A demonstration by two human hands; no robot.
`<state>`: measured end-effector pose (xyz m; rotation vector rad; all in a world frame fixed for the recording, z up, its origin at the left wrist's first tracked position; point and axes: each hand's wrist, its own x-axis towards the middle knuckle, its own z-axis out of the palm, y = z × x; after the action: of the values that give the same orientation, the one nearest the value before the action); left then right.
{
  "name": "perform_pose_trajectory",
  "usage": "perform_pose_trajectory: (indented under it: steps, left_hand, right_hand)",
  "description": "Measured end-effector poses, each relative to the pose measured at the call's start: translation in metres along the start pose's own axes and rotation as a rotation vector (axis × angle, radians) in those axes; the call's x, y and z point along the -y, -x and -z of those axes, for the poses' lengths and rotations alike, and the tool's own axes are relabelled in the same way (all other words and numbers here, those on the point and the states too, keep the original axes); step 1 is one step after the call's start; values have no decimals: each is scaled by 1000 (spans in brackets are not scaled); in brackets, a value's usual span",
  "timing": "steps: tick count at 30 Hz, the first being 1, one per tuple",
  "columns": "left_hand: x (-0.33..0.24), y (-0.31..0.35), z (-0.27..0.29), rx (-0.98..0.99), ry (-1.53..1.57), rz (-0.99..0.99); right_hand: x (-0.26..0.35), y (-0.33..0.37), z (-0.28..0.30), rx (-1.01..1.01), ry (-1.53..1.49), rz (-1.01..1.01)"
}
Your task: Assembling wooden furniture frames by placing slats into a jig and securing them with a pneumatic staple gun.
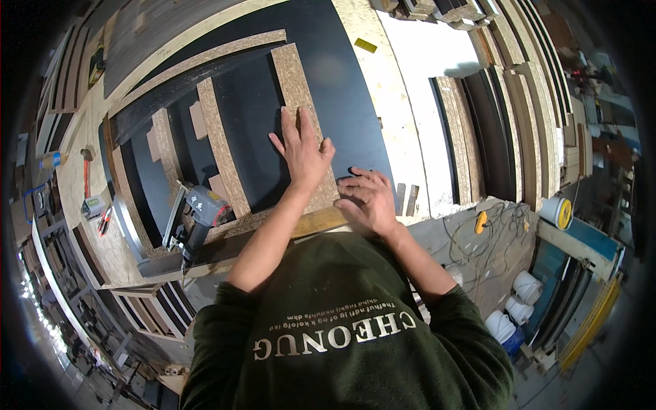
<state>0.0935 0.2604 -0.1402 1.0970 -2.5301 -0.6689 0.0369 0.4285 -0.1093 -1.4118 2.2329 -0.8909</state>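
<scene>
My left hand [304, 157] rests on a chipboard strip [292, 72], its fingers spread along the top. By the strip's near end, at its right side, is my right hand [372, 198], fingers loosely bent and apart, with nothing visible in them. The strip stands on a dark panel [345, 82] within a chipboard frame. Another chipboard divider [217, 140] runs roughly parallel to its left, and a shorter one [166, 147] lies farther left. A grey nail gun [205, 205] sits at the frame's near left, left of my forearm.
A hammer [86, 171] with a red handle and red-handled pliers [104, 222] lie on the table's left. Dark-edged boards [488, 137] are stacked at right. A yellow piece [365, 45] lies beyond the panel. Cables [465, 239] and white buckets [526, 287] are at lower right.
</scene>
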Motion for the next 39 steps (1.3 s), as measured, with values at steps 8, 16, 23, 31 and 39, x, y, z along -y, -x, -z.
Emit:
perform_pose_trajectory:
  steps: [8,16,23,31,39]
  left_hand:
    - [-1,1,1,35,14,25]
    - [3,-1,1,-9,36,30]
    - [3,4,7,16,90,33]
    - [2,4,5,16,95,81]
    - [-7,-5,5,-10,87,13]
  right_hand:
    - [-16,-6,1,59,-237,-108]
    - [3,2,0,52,-6,3]
    - [-10,-22,11,96,-106,-36]
    - [6,-23,11,142,51,-21]
    - [2,4,-13,-203,24,-7]
